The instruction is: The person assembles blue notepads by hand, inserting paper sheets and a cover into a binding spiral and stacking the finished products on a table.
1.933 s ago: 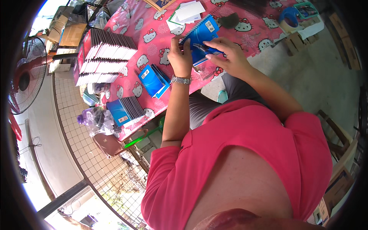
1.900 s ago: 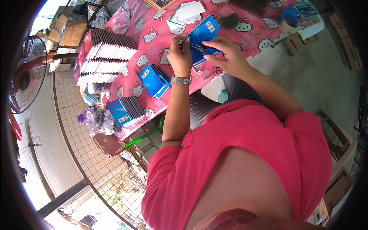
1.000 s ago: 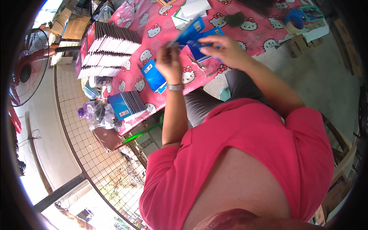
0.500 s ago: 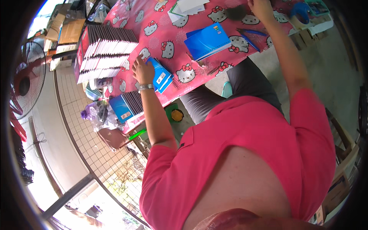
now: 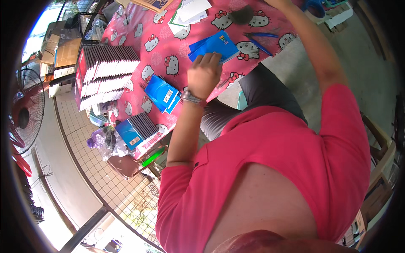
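Observation:
My left hand (image 5: 204,76), with a bracelet at the wrist, is at the near left edge of a blue notebook (image 5: 222,45). Its fingers are curled together over that edge; the thumb is hidden. Another blue cover (image 5: 195,45) shows from under this notebook. Left of my wrist lie a few small blue spiral notebooks (image 5: 161,93), stacked unevenly. My right hand (image 5: 276,2) is at the top edge of the picture, mostly cut off, so its fingers do not show. Blue-handled pliers (image 5: 262,41) lie on the tablecloth below it.
Tall stacks of dark-covered notebooks (image 5: 105,69) stand at the table's left. More blue spiral notebooks (image 5: 136,130) sit at the near left corner. Loose white cards (image 5: 190,12) and a dark round patch (image 5: 241,15) are at the back of the pink tablecloth (image 5: 162,42). A fan (image 5: 26,110) stands far left.
My left hand has gone from the small spiral notebooks rightward to the larger blue notebook. My right hand has slid mostly out past the top edge. The whole view has shifted slightly.

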{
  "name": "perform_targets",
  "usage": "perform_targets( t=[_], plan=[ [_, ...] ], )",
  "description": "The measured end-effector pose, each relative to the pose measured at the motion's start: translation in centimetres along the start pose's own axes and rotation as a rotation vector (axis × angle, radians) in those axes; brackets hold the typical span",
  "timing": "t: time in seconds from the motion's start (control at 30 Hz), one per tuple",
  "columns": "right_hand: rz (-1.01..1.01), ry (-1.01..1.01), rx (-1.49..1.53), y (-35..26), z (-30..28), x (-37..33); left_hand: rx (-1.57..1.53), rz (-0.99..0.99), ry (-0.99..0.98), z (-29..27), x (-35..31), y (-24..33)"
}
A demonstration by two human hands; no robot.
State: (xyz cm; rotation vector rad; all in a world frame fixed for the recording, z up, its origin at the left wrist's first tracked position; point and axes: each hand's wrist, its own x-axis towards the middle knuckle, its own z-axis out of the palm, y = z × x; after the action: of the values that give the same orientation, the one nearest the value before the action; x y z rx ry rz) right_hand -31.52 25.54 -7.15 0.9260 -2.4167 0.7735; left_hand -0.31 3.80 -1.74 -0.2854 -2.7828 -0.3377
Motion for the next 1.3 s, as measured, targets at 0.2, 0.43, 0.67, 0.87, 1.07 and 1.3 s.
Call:
perform_targets(
  t=[0.2, 0.43, 0.67, 0.87, 1.07, 1.3],
  plan=[
    [0.036, -0.301, 0.733, -10.4, -4.5, -3.9, -0.005, -0.079, -0.013, -3.7, 1.5, -1.2],
    [-0.128, -0.130, 0.770, -17.1, -3.7, -7.1, 0.152, -0.126, 0.128, -1.6, 2.0, -1.8],
    [-0.154, -0.160, 0.729, -16.9, -4.0, -7.1, 0.126, -0.108, 0.103, -1.4, 2.9, -2.4],
    [0.131, -0.522, 0.912, -17.0, -5.4, -6.6, 0.055, -0.036, 0.154, -1.0, 3.6, -1.6],
    [-0.137, -0.245, 0.572, -17.9, -6.3, -6.9, 0.039, 0.018, 0.116, -0.5, 3.9, -0.5],
    [0.261, -0.587, 0.596, -15.7, -4.0, -3.4, -0.112, 0.044, 0.111, -0.8, 3.4, -1.5]
  ],
)
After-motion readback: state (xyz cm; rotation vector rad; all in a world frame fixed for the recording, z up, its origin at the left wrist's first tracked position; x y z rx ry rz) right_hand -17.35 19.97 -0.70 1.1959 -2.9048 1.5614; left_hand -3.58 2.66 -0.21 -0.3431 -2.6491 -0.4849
